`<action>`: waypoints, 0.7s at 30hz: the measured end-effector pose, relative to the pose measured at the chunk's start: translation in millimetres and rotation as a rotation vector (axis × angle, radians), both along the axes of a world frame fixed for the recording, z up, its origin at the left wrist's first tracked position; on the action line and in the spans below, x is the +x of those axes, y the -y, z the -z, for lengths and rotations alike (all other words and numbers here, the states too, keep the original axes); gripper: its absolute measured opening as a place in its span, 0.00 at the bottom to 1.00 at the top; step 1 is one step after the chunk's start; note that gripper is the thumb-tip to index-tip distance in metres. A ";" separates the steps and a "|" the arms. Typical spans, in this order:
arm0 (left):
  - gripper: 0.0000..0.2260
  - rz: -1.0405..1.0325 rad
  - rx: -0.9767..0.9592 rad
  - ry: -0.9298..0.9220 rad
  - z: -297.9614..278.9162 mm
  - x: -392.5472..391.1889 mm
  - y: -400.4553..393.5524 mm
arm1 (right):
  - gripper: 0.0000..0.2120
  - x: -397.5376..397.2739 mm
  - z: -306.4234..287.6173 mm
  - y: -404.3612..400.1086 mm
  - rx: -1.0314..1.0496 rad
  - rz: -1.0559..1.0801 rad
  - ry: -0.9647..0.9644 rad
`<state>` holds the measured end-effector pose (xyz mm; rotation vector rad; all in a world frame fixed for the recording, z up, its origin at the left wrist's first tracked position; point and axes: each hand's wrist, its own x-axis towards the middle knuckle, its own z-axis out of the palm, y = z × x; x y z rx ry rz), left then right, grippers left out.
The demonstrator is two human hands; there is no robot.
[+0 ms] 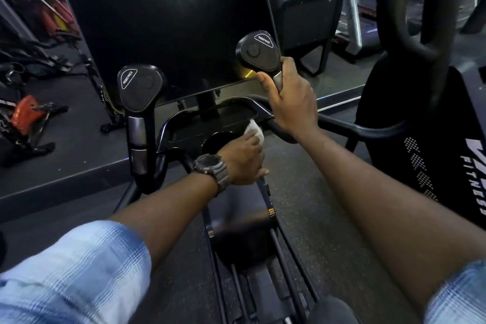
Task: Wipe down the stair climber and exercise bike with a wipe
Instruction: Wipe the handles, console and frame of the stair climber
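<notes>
A black exercise bike (236, 231) stands right below me, its large dark screen (171, 29) tilted up ahead. My left hand (240, 162), with a watch on the wrist, holds a white wipe (256, 130) against the black console tray (189, 134) beside the round cup holder (218, 141). My right hand (289, 98) grips the right handle just under its black resistance knob (256, 52). The left handle with its resistance knob (139, 87) stands free. A tall black machine (426, 87) marked "FITNESS" is at the right.
A raised dark platform (65, 166) at the left carries other bikes, one with a red part (25, 116). Grey rubber floor (328, 218) lies between the bike and the machine at the right. More gym equipment (310, 13) stands behind the screen.
</notes>
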<state>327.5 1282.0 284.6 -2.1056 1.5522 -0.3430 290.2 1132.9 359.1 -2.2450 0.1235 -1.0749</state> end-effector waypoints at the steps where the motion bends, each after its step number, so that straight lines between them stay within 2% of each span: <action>1: 0.26 0.058 -0.016 -0.040 0.5 0.4 -7.1 | 0.27 0.1 -0.1 -0.5 -0.002 -0.004 0.001; 4: 0.23 0.103 -0.195 -0.284 -2.9 7.3 -21.5 | 0.28 1.3 0.2 -1.1 -0.003 -0.004 0.002; 7: 0.27 -0.123 -0.396 -0.530 -5.7 9.1 -19.4 | 0.29 1.4 1.3 -0.6 0.001 -0.002 0.007; 9: 0.30 -0.311 -0.406 -0.643 -5.9 10.8 -14.7 | 0.29 1.8 1.8 -0.2 0.009 -0.001 0.010; 17: 0.28 -0.534 -0.482 -0.806 -9.9 62.6 20.7 | 0.28 4.0 4.6 1.8 0.011 0.004 0.022; 21: 0.32 -0.418 -0.439 -0.820 -3.7 64.2 25.3 | 0.28 4.3 4.3 1.7 -0.004 0.002 0.032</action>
